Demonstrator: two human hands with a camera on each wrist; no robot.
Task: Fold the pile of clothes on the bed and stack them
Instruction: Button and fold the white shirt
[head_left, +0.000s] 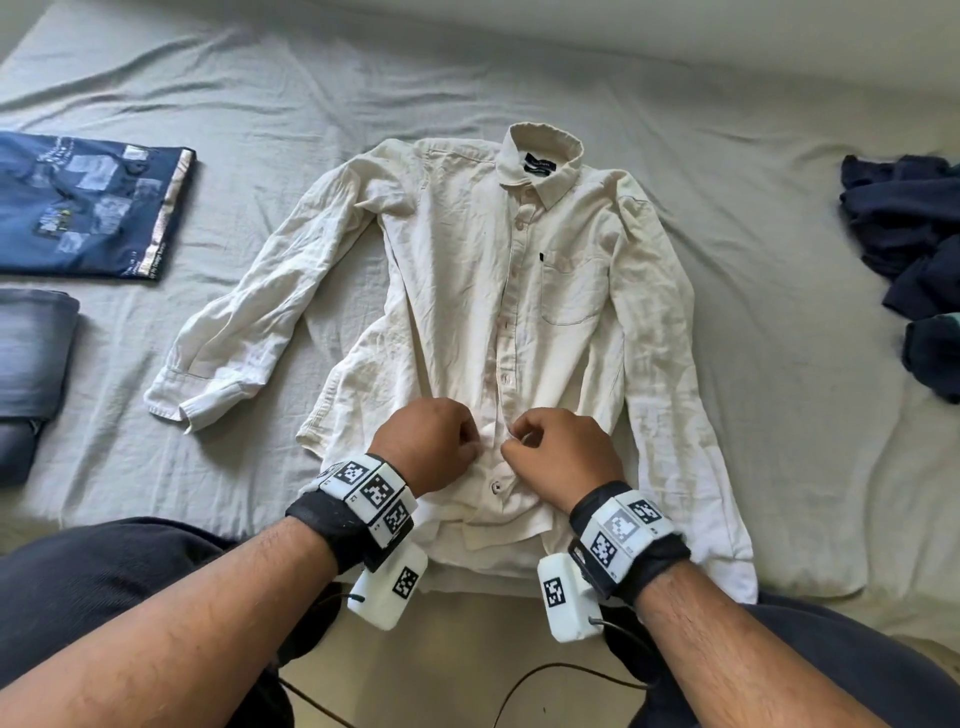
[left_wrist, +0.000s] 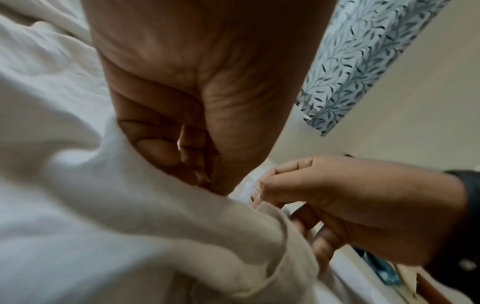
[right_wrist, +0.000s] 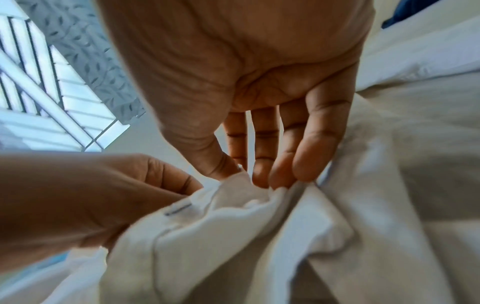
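A cream long-sleeved button shirt (head_left: 467, 270) lies face up on the bed, collar away from me, its left sleeve spread out to the side. Both hands work at the button placket near the hem. My left hand (head_left: 434, 441) has its fingers curled and pinches the left edge of the shirt (left_wrist: 155, 226). My right hand (head_left: 558, 449) pinches the right placket edge between thumb and fingertips (right_wrist: 262, 176), bunching the shirt cloth (right_wrist: 233, 216) with a buttonhole showing. A button (head_left: 495, 487) sits just below the hands.
A folded dark blue printed garment (head_left: 88, 205) and folded grey jeans (head_left: 31, 353) lie at the left. A heap of dark navy clothes (head_left: 914, 249) lies at the right edge. The grey bedsheet (head_left: 519, 78) stretches beyond the shirt. My knees (head_left: 104, 571) meet the bed's near edge.
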